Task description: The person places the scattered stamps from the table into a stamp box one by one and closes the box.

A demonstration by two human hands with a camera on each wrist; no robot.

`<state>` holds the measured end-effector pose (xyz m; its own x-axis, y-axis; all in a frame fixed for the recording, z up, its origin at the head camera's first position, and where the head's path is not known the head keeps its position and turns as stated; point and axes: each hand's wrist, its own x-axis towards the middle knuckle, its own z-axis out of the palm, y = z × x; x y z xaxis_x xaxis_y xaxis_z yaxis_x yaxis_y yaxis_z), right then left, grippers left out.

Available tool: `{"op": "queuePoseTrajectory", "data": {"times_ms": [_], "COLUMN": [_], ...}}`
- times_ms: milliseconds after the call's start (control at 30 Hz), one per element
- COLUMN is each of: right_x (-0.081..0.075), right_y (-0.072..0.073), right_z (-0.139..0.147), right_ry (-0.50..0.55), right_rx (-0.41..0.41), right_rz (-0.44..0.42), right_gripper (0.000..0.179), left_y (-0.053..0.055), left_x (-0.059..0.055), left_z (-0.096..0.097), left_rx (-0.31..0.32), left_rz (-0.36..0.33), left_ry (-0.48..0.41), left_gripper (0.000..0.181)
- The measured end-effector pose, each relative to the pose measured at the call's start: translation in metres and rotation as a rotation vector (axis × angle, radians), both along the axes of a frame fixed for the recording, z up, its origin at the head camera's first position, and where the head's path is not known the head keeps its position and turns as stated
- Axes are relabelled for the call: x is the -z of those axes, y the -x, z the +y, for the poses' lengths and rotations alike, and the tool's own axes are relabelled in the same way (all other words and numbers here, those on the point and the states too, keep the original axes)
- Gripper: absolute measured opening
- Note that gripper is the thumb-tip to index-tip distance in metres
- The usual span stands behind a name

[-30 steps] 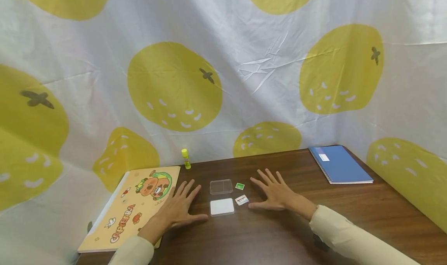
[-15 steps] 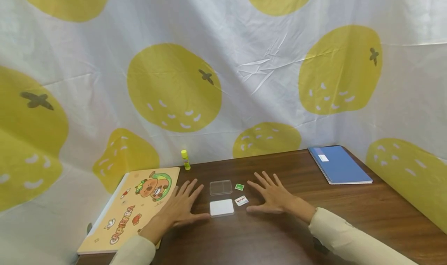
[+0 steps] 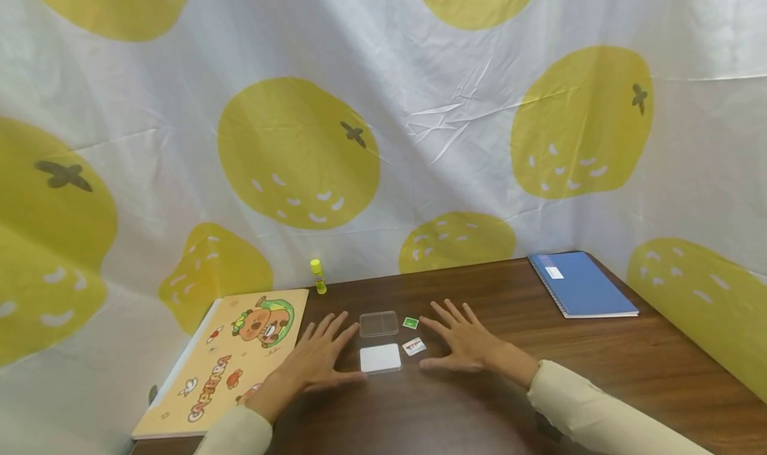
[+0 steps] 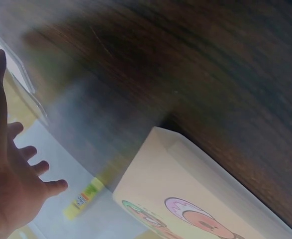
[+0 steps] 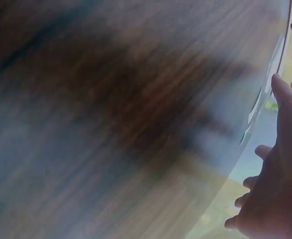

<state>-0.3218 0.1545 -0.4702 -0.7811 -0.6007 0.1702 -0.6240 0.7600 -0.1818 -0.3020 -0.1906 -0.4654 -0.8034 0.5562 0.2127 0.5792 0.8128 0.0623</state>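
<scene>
In the head view my left hand (image 3: 320,356) spreads its fingers just left of two small flat items, holding nothing. These are a clear plastic lid (image 3: 379,324) and, nearer me, a shallow clear box with a white top surface (image 3: 380,358). To their right lie a small green square with a white border (image 3: 410,323) and a small white printed piece (image 3: 414,346). My right hand (image 3: 464,342), fingers apart and holding nothing, is close beside those two pieces. The left wrist view shows the spread left hand (image 4: 9,169); the right wrist view shows the right hand (image 5: 280,164).
A large capybara-printed book (image 3: 206,388) lies at the left, under part of the left forearm in this view. A yellow glue stick (image 3: 318,277) stands at the back edge. On the right is a blue spiral notebook (image 3: 584,285). A lemon-patterned curtain (image 3: 401,175) hangs behind the wooden table (image 3: 479,415).
Both hands have drifted slightly inward, closer to the small items, fingers still spread. The scene sits a few pixels lower in the head view. The items on the table keep their places.
</scene>
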Motion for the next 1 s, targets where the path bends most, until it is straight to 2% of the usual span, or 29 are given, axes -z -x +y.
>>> {"op": "queuePoseTrajectory", "data": {"times_ms": [200, 500, 633, 800, 1000], "right_x": [0.001, -0.003, -0.003, -0.001, -0.002], "right_y": [0.000, -0.002, 0.001, 0.006, 0.008], "right_z": [-0.002, -0.006, -0.010, -0.013, -0.019], "right_ry": [0.003, 0.025, 0.063, 0.087, 0.083], "right_rx": [-0.016, -0.036, -0.070, -0.123, -0.111], "right_rz": [0.010, -0.015, -0.013, 0.032, 0.065], "right_gripper": [0.088, 0.084, 0.079, 0.069, 0.060], "left_y": [0.000, 0.001, 0.001, 0.000, 0.002], "left_x": [-0.001, -0.003, -0.002, -0.001, 0.001], "left_z": [0.005, 0.011, 0.014, 0.017, 0.019], "left_rx": [0.018, 0.097, 0.081, 0.042, 0.031], "left_rz": [-0.014, -0.057, -0.109, -0.160, -0.182], "left_ry": [0.028, -0.020, -0.059, -0.096, -0.125], "left_gripper": [0.096, 0.080, 0.072, 0.066, 0.059]}}
